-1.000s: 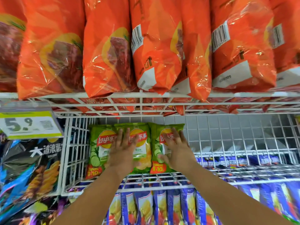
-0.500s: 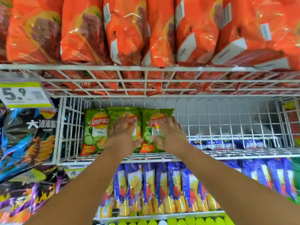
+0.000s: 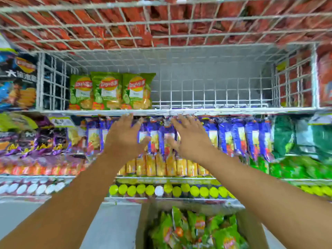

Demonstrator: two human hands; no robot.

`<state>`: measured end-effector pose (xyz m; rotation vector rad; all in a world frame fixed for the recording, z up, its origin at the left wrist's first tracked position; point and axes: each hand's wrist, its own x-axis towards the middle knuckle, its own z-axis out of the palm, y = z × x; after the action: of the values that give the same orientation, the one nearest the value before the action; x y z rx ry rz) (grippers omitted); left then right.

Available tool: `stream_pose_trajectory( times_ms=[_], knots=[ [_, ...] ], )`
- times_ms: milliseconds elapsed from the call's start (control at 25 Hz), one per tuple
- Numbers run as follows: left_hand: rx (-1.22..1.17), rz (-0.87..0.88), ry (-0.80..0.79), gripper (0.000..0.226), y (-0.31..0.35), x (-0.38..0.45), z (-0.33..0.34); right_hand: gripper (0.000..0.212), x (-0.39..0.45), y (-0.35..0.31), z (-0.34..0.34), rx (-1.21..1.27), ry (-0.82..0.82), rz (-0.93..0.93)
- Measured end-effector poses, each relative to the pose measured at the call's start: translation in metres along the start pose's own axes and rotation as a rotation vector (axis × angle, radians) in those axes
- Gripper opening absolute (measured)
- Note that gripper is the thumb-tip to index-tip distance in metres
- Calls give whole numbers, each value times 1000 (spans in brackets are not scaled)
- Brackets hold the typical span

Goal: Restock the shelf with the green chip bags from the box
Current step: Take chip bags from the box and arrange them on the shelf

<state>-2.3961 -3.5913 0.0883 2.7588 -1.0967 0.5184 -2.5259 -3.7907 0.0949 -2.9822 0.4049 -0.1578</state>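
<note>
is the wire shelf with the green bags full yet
No, mostly empty. Three green chip bags stand upright at the left of the wire shelf; the rest is bare.

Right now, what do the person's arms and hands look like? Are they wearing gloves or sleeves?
No gloves and no sleeves that show. Both forearms are bare all the way to the bottom edge of the picture. The left hand and the right hand are bare too, with no rings, watch or bracelet that I can see. The picture is a bit blurry, so tiny things could be missed.
</note>
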Motion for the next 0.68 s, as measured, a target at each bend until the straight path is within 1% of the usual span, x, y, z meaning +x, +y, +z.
stream_pose_trajectory(
  times_ms=[40,80,200,240,400,480,560,680],
  knots=[
    [-27,-5,0,77,15,-13,4,87,-18,13,8,-3,-29,3],
    [-45,-16,-33,76,32,-28,9,81,-38,28,19,3,-59,9],
    [-15,-57,-218,76,68,-69,31,74,-89,58,54,50,-74,-14],
    [-18,-62,-272,76,76,-81,41,76,-102,65,66,61,-90,-16],
    [-125,-109,-452,76,96,-132,101,91,-141,85,125,73,-292,97],
    [-144,-146,-552,76,100,-158,140,90,-157,88,162,107,-362,158],
    [-134,-147,-664,76,99,-191,179,87,-169,86,199,125,-465,204],
    [-156,-198,-793,80,100,-241,230,101,-176,83,263,122,-576,244]
  ],
)
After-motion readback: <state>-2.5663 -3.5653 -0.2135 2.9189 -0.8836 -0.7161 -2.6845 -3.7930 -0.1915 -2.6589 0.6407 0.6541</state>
